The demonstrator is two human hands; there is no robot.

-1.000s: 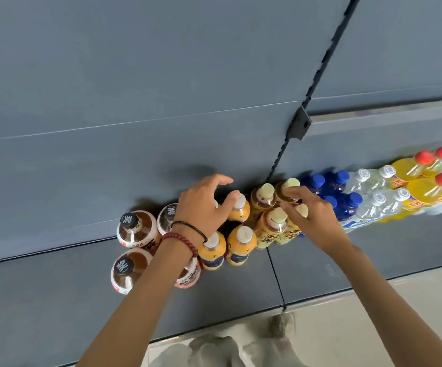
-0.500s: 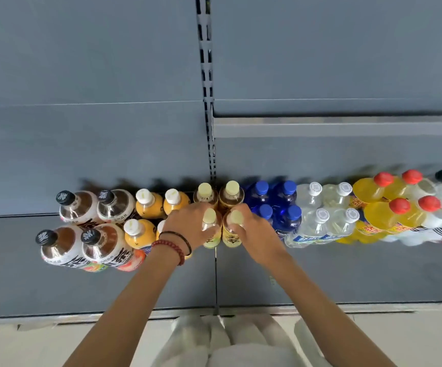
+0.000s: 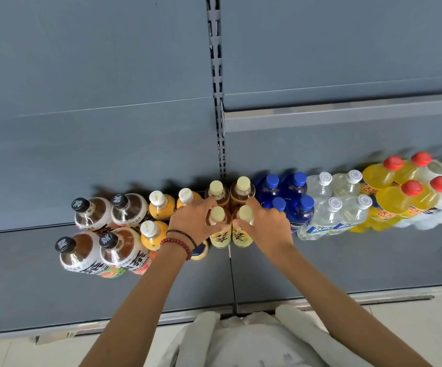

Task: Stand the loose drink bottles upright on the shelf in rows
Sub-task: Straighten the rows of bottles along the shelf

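The left front tea bottle (image 3: pixel 220 238) and the right front tea bottle (image 3: pixel 242 238) are stood upright on the shelf (image 3: pixel 347 260). Their long axes are vertical, their pale caps are pointed up at the camera, and their labels are turned toward the shelf's front edge. They are set side by side, one on each side of the seam between the two shelf panels. They are well back from the front edge and just in front of two rear tea bottles (image 3: pixel 242 190) at the back edge.

The left grip (image 3: pixel 193 221) is closed round the shoulder of the left front tea bottle, with the fingers curled behind it and the thumb laid across its front below the cap. Two bracelets (image 3: pixel 180 242) are worn at that wrist. The right grip (image 3: pixel 265 223) is closed in the same way on the right front tea bottle.

Toward the shelf's left end, orange juice bottles (image 3: pixel 159 205) and black-capped bottles (image 3: pixel 93 213) are stood in two rows. Toward the right end, blue bottles (image 3: pixel 294 186), clear bottles (image 3: pixel 328 218) and red-capped yellow bottles (image 3: pixel 389 197) are lined up likewise.

Against half a second earlier, the same two bottles are held by the same grips and the rows are unchanged. A second earlier, the left grip was placed further left, among the orange juice bottles, and was not on a tea bottle.
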